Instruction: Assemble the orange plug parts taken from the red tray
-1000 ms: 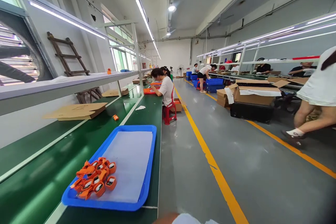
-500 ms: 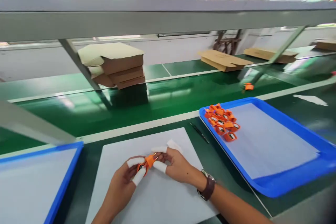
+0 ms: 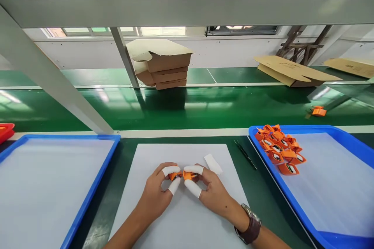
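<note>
My left hand (image 3: 157, 192) and my right hand (image 3: 212, 192) meet over a white mat (image 3: 181, 218) on the green bench. Both pinch one small orange part (image 3: 182, 175) between fingertips that wear white finger cots. A watch sits on my right wrist. A small white slip (image 3: 213, 164) lies on the mat just beyond my right hand. To the right, a blue tray (image 3: 344, 237) holds a pile of several orange parts (image 3: 279, 149) at its near-left corner.
Another blue tray (image 3: 87, 198) with a white liner lies at the left. A thin dark tool (image 3: 245, 154) lies between mat and right tray. Beyond run a green conveyor (image 3: 187, 107), a lone orange part (image 3: 318, 111), stacked cardboard boxes (image 3: 163, 66), flat cartons (image 3: 292, 71) and a grey slanted frame post (image 3: 52, 81).
The view swung from the factory aisle down to the bench in front of me. My hands came into view holding the orange part and now sit centred on the mat.
</note>
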The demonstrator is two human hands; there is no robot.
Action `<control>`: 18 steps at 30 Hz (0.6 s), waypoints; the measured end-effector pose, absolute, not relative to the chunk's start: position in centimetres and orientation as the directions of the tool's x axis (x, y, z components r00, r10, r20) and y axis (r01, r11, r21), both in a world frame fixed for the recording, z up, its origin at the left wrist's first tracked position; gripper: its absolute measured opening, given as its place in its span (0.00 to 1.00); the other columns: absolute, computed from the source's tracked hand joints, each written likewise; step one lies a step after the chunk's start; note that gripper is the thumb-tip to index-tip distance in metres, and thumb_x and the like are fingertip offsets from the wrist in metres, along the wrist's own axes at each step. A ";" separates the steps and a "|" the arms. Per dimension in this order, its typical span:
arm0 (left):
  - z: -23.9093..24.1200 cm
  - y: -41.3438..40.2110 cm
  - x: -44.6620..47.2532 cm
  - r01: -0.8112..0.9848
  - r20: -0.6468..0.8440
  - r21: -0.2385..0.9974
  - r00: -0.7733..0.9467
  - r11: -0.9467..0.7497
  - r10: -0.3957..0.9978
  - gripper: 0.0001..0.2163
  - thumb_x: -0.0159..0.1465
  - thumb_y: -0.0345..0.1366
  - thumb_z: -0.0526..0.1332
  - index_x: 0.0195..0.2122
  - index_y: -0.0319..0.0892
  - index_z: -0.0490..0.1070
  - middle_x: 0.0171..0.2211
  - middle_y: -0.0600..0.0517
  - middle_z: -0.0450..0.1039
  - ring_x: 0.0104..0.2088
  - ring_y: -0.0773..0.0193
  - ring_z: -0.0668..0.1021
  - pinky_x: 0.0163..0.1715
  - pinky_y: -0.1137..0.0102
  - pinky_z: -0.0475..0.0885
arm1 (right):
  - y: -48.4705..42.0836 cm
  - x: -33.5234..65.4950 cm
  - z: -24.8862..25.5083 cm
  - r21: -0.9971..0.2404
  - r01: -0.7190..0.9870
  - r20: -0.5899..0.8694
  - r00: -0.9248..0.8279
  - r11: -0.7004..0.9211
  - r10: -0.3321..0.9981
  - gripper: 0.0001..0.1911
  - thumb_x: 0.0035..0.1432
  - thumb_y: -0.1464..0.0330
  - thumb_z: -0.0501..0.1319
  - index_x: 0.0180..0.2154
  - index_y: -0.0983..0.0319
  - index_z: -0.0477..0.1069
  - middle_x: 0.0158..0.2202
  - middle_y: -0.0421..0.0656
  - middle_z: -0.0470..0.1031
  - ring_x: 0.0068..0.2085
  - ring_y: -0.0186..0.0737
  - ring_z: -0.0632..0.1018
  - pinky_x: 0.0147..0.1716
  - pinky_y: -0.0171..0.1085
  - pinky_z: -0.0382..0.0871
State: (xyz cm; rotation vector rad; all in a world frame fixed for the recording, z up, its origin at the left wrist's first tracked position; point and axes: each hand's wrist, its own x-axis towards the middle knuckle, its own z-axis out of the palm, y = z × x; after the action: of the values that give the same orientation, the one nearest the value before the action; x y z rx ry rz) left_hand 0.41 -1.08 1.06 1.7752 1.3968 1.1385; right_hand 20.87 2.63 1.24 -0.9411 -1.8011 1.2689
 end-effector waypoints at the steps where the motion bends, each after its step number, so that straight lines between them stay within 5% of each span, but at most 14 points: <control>1: 1.1 -1.1 0.4 0.414 0.226 0.879 0.078 -0.237 0.971 0.14 0.66 0.32 0.60 0.53 0.52 0.71 0.55 0.50 0.71 0.51 0.61 0.78 0.49 0.63 0.79 | 2.6 20.9 1.2 -0.954 0.145 0.169 -0.459 0.261 0.872 0.16 0.64 0.66 0.60 0.54 0.50 0.70 0.45 0.43 0.75 0.43 0.42 0.78 0.44 0.44 0.77; 5: 0.8 -1.0 0.6 0.389 0.187 0.903 0.028 -0.183 0.982 0.12 0.67 0.32 0.59 0.50 0.52 0.73 0.54 0.51 0.72 0.51 0.61 0.78 0.50 0.63 0.79 | 2.3 20.8 1.1 -0.926 0.153 0.237 -0.479 0.346 0.845 0.21 0.63 0.70 0.60 0.56 0.49 0.66 0.49 0.45 0.72 0.45 0.42 0.76 0.45 0.46 0.76; 10: 0.4 -0.9 1.0 0.435 0.229 0.884 -0.084 -0.171 0.970 0.08 0.64 0.30 0.62 0.42 0.49 0.74 0.48 0.52 0.74 0.39 0.65 0.81 0.39 0.67 0.82 | 2.0 20.3 0.6 -0.930 0.111 0.265 -0.459 0.351 0.848 0.22 0.63 0.71 0.61 0.56 0.49 0.66 0.48 0.44 0.72 0.44 0.40 0.77 0.43 0.43 0.77; 15: 0.3 -0.7 0.6 0.413 0.174 0.889 0.092 -0.197 0.980 0.18 0.65 0.29 0.60 0.55 0.53 0.69 0.60 0.51 0.67 0.54 0.60 0.77 0.52 0.63 0.79 | 2.6 20.6 -0.5 -0.965 0.173 0.129 -0.346 0.198 0.929 0.19 0.62 0.69 0.62 0.54 0.54 0.68 0.45 0.44 0.74 0.44 0.41 0.78 0.44 0.44 0.79; 18: -0.1 -0.7 0.3 0.438 0.188 0.867 0.156 -0.238 0.970 0.21 0.67 0.28 0.58 0.59 0.55 0.66 0.61 0.51 0.65 0.53 0.62 0.78 0.52 0.64 0.79 | 2.9 20.9 -0.3 -0.973 0.180 0.085 -0.312 0.147 0.946 0.17 0.61 0.68 0.62 0.52 0.55 0.69 0.45 0.44 0.74 0.43 0.42 0.79 0.43 0.43 0.80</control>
State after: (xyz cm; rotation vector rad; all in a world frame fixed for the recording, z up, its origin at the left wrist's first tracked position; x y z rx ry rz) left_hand 0.31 -0.65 -0.07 1.7753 1.3470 1.0264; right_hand 20.88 2.91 -0.34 -1.1044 -1.6421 1.2361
